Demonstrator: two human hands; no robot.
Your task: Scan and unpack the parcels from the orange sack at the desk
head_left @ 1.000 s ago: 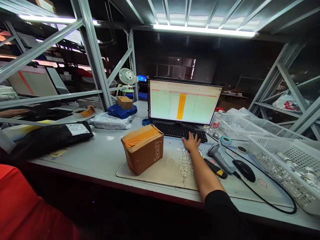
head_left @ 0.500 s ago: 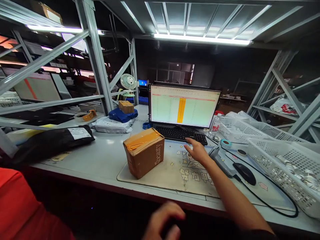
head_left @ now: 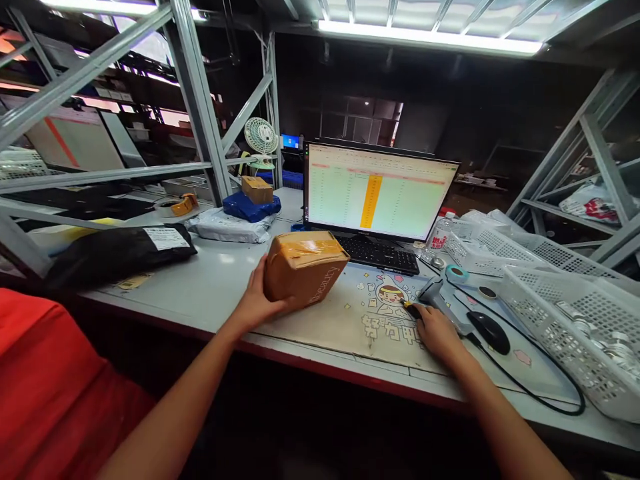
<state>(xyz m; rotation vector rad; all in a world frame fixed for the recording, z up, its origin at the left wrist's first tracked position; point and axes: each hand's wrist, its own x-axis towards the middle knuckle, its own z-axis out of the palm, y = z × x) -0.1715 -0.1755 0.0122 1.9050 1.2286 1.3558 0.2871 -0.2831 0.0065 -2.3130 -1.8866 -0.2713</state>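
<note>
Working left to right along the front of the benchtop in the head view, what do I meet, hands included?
Black parcel → left hand → cardboard box → yellow-and-black tool → right hand → black mouse → nearest white basket.

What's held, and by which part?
Left hand: cardboard box, by its left side, thumb low in front. Right hand: over a black-yellow tool, hold unclear.

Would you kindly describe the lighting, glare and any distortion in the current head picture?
Head view: the tube light overhead is blown out to white, while the space below the desk falls nearly black; head view: bright reflections streak the tape on the cardboard box; head view: wide-angle stretching seems to lengthen the basket at the right edge.
</note>
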